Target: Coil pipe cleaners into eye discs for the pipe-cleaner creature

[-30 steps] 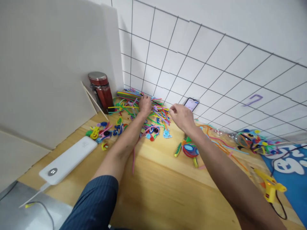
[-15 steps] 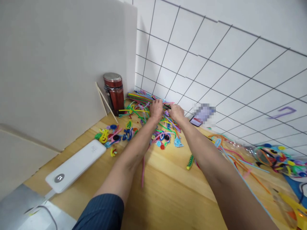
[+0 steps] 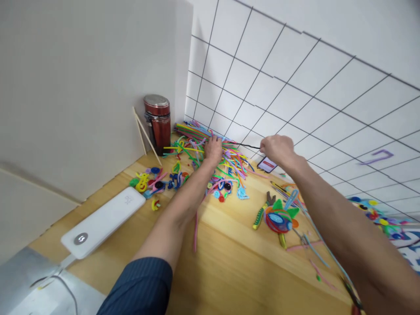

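A heap of multicoloured pipe cleaners (image 3: pixel 233 165) lies in the corner by the wall, with a neater bundle at its back left. My left hand (image 3: pixel 213 151) rests on the heap, fingers curled down over pipe cleaners and their tips partly hidden. Out to the right, my right hand (image 3: pixel 278 148) is closed on one end of a black pipe cleaner (image 3: pixel 246 145). It stretches nearly straight from the heap to my fist, raised in front of the wall. Just below that hand is a phone (image 3: pixel 267 164).
A red lidded canister (image 3: pixel 159 129) and thin wooden sticks (image 3: pixel 147 136) stand left of the heap. Nearer are a white power bank (image 3: pixel 105 222) and buttons. Pliers (image 3: pixel 260 214) lie right of centre beside a round colourful figure (image 3: pixel 276 221) with green leaf shapes.
My right hand has moved right and up from the heap, drawing out the black pipe cleaner. My left hand has stayed on the heap. The pliers and round figure have come into view.
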Available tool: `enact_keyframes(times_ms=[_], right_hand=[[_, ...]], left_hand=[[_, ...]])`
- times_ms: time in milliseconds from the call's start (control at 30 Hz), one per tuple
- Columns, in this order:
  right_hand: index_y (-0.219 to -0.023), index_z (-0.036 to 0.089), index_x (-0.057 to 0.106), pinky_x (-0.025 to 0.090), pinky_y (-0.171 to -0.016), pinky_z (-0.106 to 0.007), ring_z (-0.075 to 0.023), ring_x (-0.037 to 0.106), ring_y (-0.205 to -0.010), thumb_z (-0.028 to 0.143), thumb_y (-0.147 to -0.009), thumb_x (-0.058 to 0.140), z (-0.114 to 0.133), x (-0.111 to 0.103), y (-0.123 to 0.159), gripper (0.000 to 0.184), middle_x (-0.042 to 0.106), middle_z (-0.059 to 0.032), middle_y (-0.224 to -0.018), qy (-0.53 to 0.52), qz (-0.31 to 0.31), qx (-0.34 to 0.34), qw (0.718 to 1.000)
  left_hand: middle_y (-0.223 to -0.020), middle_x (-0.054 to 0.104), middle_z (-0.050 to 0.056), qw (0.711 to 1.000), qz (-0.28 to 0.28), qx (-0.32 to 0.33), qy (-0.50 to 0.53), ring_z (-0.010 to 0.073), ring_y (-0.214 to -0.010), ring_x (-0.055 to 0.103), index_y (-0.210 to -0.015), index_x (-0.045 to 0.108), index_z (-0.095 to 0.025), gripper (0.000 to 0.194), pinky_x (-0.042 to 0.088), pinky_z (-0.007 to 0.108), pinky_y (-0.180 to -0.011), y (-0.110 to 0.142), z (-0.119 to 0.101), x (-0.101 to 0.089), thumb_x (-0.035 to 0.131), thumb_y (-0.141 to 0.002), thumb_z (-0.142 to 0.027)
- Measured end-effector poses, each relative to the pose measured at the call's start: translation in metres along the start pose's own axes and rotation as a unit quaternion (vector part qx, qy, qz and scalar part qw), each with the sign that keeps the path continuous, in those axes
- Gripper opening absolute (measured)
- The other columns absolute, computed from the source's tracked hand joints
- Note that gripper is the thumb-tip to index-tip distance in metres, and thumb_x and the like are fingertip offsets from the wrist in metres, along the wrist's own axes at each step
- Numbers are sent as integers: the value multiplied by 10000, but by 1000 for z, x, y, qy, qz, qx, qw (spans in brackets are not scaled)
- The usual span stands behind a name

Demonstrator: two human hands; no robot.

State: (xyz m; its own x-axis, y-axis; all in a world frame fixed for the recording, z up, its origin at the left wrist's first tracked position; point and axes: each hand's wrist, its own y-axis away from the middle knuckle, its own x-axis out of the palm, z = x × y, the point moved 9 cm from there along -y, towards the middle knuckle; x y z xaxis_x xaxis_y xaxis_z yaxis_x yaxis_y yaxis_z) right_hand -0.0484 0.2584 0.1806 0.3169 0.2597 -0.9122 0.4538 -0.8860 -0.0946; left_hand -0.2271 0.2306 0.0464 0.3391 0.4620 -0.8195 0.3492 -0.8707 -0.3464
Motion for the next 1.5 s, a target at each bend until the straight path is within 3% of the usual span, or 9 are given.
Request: enact_keyframes(times_ms=[233,433,600,733,867,1100,1267,1400,1500], right_hand=[[-832,274,785,374,-591,-334,-239,660,-711,503,-933,577,-51,-50,86,325,766,-66,-786,-75,-130,13,989],[-884,291,786,436,-585,-347,-253,712,-730,475,-959,530,-37,-23,183,324,805,-22,-830,-161,-170,-47,971],[-933,268,791,506,-637,-371,-261,752,-772,423,-986,498,-18,-8,203,336,820,-35,-884,-178,-177,-82,965],[-997,275,801,510,-640,-355,-263,765,-822,382,-969,519,-12,-8,183,303,827,-45,-934,-182,-175,-58,966],[-1016,285,802,504,-644,-323,-234,757,-804,383,-925,601,12,2,148,241,825,-27,-932,-217,-90,-86,968],[-1050,226,791,506,-871,-330,-237,717,-1005,374,-940,595,53,-27,25,268,802,-59,-1080,-277,-105,-86,951],[-1197,147,748,474,-956,-314,-256,664,-1180,237,-975,493,101,8,-60,350,744,-134,-1273,-252,-39,-69,965],[-1037,167,793,478,-917,-275,-247,690,-1109,283,-1000,482,122,44,-82,334,789,-128,-1127,-248,-1,-74,966],[-1104,143,771,488,-916,-291,-255,696,-1102,308,-1028,433,123,60,-90,384,775,-149,-1173,-250,4,-55,967]], left_hand=[[-1350,588,197,1000,-4,-24,-1,333,-1255,528,-1259,616,-132,312,418,454,-1058,0,0,-1,548,-971,-230],[-1451,505,204,999,4,-41,-10,357,-1307,476,-1237,622,-132,333,416,478,-1068,3,-3,2,592,-922,-239],[-1320,599,184,999,31,-31,-15,324,-1267,529,-1242,608,-138,319,468,434,-1042,6,-12,5,602,-923,-144],[-1351,560,175,998,27,-47,-14,274,-1183,595,-1259,587,-161,337,538,346,-936,10,-16,-1,660,-929,-160],[-1325,557,153,999,7,-50,-7,264,-1186,602,-1217,609,-177,230,559,324,-903,13,-17,-6,554,-995,-159],[-1331,562,141,999,-22,-17,19,223,-1207,583,-1235,590,-175,293,516,303,-986,17,-32,-4,365,-1052,-135],[-1235,658,177,998,-20,-28,45,265,-1092,645,-1231,620,-111,296,484,411,-1015,14,-28,-4,421,-1018,-160],[-1070,750,188,997,-22,-37,71,330,-1252,575,-1068,722,-110,289,349,493,-1151,8,-15,-14,466,-1003,-227],[-1042,769,192,993,-18,-55,102,330,-1275,582,-1026,736,-116,256,347,466,-1153,6,-8,-16,525,-974,-251]])
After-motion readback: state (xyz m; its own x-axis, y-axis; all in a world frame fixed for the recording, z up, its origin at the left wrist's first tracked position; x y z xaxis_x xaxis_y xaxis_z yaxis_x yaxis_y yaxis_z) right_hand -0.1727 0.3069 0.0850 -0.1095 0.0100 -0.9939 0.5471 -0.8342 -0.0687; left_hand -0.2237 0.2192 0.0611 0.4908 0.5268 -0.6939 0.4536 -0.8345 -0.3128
